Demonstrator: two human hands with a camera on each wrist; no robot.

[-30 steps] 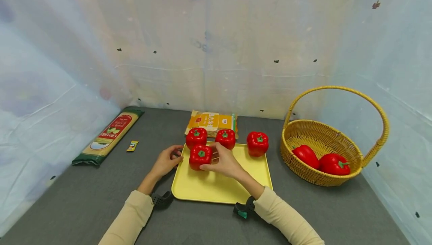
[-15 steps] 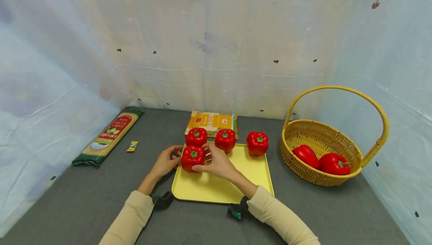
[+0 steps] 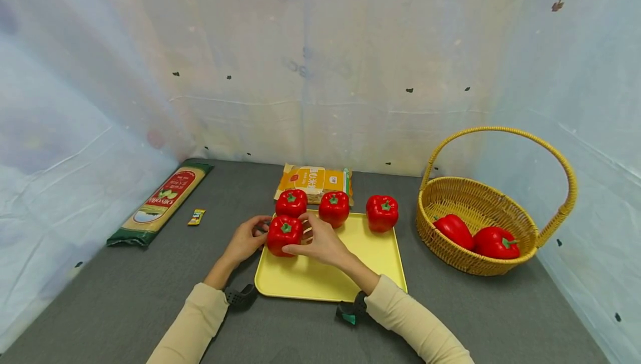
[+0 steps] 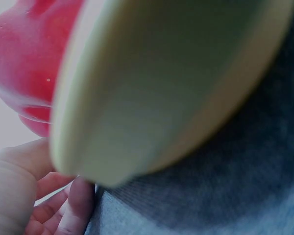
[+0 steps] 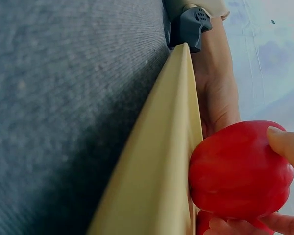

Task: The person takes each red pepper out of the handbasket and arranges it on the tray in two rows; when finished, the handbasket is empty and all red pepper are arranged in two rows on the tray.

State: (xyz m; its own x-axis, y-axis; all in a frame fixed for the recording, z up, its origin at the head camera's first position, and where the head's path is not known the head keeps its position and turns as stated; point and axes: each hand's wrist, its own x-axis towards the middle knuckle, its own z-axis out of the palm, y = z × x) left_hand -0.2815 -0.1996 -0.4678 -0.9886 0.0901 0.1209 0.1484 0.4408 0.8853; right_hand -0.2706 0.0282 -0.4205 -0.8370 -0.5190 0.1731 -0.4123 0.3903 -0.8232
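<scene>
1. The front pepper (image 3: 284, 236) stands stem-up at about 9 to 10 o'clock on the yellow tray (image 3: 330, 283), just inside its rim; whether its base bears fully on the tray is hard to tell.
2. The right hand (image 3: 320, 240) grasps it from 3 o'clock, thumb on the near side and fingers round the far side. The left hand (image 3: 247, 239) pinches the tray's rim at 9 o'clock.
3. The glossy, unmarked skin suggests a light, fairly stiff and slightly slippery body, perhaps a model. A broad hold across the bulging sides looks safer than the small stem (image 3: 286, 228); hard squeezing seems unneeded.
4. The back-left pepper (image 3: 291, 203) is right behind it, towards 12 o'clock; I cannot tell whether they touch. The left hand crowds the 9 o'clock side.
5. The middle pepper (image 3: 334, 209) stands at 12 o'clock, near the right hand's fingers, and the far-right pepper (image 3: 382, 214) at 1 to 2.
6. Beyond the rim, an orange packet (image 3: 314, 180) lies at 12 o'clock, a basket (image 3: 460, 261) with two peppers at 3, and a long packet (image 3: 162, 200) and small sachet (image 3: 197, 217) near 10.
</scene>
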